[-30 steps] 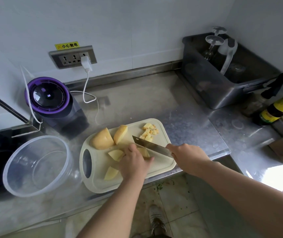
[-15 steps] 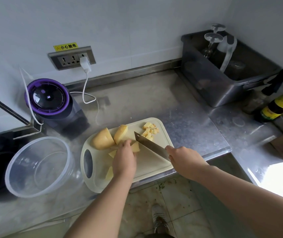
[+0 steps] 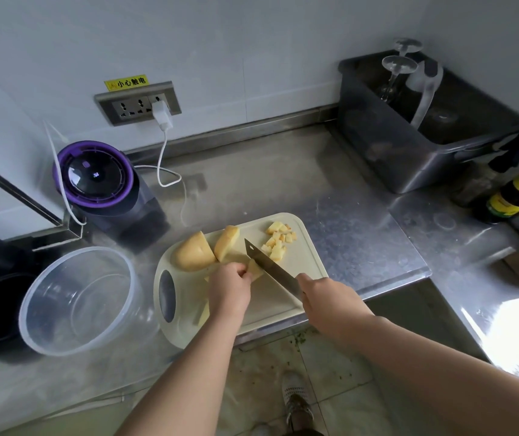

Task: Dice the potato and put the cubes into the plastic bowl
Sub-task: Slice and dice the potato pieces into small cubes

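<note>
A cream cutting board (image 3: 308, 256) lies at the counter's front edge. On it sit two large potato chunks (image 3: 193, 254), a heap of small cubes (image 3: 278, 240) at the far right, and a wedge (image 3: 203, 313) partly hidden under my left forearm. My left hand (image 3: 228, 289) pinches a small potato piece (image 3: 255, 269) with curled fingers. My right hand (image 3: 325, 302) grips the handle of a knife (image 3: 266, 262), whose blade rests against that piece. The clear plastic bowl (image 3: 79, 298) stands left of the board, with nothing inside.
A purple-lidded appliance (image 3: 101, 184) stands behind the bowl, its white cable plugged into the wall socket (image 3: 140, 103). A dark bin (image 3: 424, 130) with glasses sits at the back right, bottles (image 3: 516, 193) beside it. Floor tiles and a shoe show below the counter edge.
My left hand slid the potato piece toward the far side of the board, and the knife followed it. The blade now sits closer to the heap of cubes.
</note>
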Demonstrator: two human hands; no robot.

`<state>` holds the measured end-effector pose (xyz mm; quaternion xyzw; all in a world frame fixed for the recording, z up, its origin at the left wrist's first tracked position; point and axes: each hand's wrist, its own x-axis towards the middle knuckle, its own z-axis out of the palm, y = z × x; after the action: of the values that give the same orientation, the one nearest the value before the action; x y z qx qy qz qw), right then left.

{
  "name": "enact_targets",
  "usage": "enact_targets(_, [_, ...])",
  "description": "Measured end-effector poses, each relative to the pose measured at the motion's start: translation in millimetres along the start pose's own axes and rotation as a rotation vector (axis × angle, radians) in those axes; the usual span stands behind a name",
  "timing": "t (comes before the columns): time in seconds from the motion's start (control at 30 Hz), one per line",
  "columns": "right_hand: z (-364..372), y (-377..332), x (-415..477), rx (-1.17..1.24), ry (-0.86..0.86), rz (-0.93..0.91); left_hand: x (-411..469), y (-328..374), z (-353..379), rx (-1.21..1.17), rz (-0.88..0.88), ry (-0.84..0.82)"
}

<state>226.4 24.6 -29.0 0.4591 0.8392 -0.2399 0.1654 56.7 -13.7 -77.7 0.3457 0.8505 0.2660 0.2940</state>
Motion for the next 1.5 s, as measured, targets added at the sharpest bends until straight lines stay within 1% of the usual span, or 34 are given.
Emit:
enact_targets(0.13, [1.3,-1.7,-0.9,0.01,-0.009,0.012,2.6,2.5,3.1,-0.022,-0.035,0.014])
enact_targets(0.27, [3.9,-3.0,-6.2,0.016,-0.007,0.022,-0.7,7.2,3.4,-0.048,-0.019,0.026])
enact_targets(0.4, [6.2,-1.7,-10.7,0.023,0.001,0.038,-7.7,5.1,1.5,0.027,0.043,0.013])
enact_targets(0.53, [4.6,-1.1,-9.5,0.011,0.012,0.036,-12.2,1.9,3.4,0.162,0.1,-0.024])
enact_targets(0.63, [3.2,-3.6,-9.0,0.018,0.016,0.026,-11.0,4.8,5.3,0.22,0.101,-0.002])
enact_targets(0.77, [4.8,-3.2,-6.9,0.007,0.01,0.037,-6.4,11.2,5.7,0.242,0.066,0.005])
enact_targets(1.0, [5.4,-2.1,-5.5,0.0,0.009,0.031,-3.8,20.6,4.3,0.433,0.096,-0.008])
enact_targets(1.23, [8.2,-7.2,-9.1,0.026,-0.014,0.039,-3.2,18.3,3.4,0.442,0.127,-0.013])
enact_targets(1.4, [11.2,-7.2,-12.0,0.005,0.008,0.043,-5.6,14.9,1.0,0.39,0.125,-0.022])
enact_targets(1.5, [9.2,-6.2,-9.8,-0.014,0.033,0.061,-3.2,15.3,-0.3,0.304,0.079,-0.066])
